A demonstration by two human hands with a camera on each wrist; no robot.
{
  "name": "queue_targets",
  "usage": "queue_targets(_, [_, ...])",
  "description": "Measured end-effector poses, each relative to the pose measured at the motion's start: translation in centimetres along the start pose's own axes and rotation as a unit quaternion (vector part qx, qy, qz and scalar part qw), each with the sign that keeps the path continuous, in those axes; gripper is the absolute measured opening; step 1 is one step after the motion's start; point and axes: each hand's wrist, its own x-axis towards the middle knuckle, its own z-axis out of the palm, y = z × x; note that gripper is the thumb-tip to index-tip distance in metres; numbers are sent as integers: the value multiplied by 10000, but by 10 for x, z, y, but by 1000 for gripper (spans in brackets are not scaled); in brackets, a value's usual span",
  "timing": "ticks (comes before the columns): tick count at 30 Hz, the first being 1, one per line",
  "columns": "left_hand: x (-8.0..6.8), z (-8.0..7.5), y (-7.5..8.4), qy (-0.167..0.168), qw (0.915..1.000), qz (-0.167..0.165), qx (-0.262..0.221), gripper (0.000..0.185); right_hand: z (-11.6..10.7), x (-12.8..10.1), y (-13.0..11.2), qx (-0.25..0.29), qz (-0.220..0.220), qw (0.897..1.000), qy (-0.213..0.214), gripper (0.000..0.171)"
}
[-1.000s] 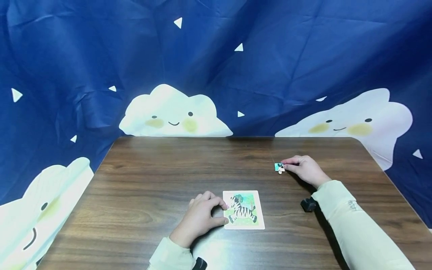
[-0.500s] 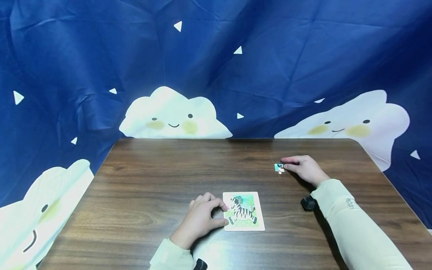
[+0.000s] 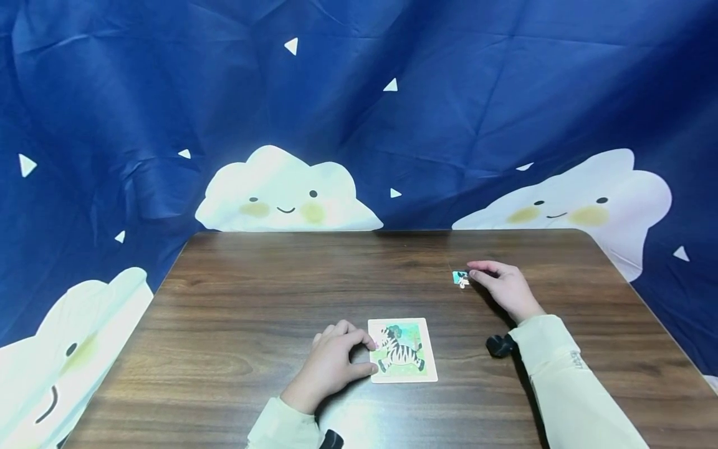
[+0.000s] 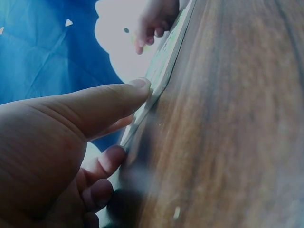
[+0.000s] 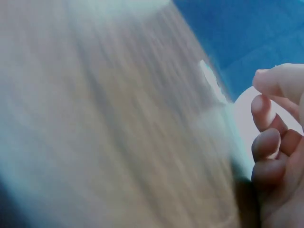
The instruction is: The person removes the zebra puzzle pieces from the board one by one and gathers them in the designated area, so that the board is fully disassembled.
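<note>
**Right hand at small piece, nothing pinched; left hand on zebra board**

Small picture piece (image 3: 460,279) lies flat on the wood table (image 3: 252,293), right of centre in the head view, just above mid-height of the tabletop. Right hand (image 3: 507,287) just beside it: thumb and fingers apart, no piece between them. Right wrist view agrees, a visible gap to the piece, though that view is blurry.

Zebra board (image 3: 402,353) flat, lower centre. Left hand (image 3: 331,362) at its left edge, thumb and forefinger spread, tips touching the edge at two spots. Can't tell how hard it presses.

Risks, my read:
- Piece is thin and flat; a sideways fingertip would likely skid it instead of lifting it.
- A sleeve or the black wrist unit (image 3: 499,346) dragging low could nudge things.
- Board touched from one side only; a push from the left would probably slide or twist it.
</note>
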Motion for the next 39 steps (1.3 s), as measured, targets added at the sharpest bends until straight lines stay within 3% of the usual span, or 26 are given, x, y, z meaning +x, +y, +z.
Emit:
queue_targets(6, [-1, 0, 1, -24, 10000, 49, -80, 28, 12, -16, -8, 349, -129, 9987, 349, 28])
queue_targets(13, [-1, -1, 0, -38, 9999, 100, -69, 31, 28, -34, -31, 618, -371, 9973, 135, 26])
queue_targets(24, [0, 1, 0, -130, 9999, 29, 43, 44, 52, -43, -64, 703, -612, 9930, -726, 25])
queue_targets(32, [1, 0, -1, -232, 9996, -68, 169, 57, 73, -56, -91, 277, -973, 9799, -1719, 18])
queue_targets(39, [2, -1, -1, -264, 9995, -14, 185, 56, 86, -63, -105, 236, -842, 9693, -2298, 15])
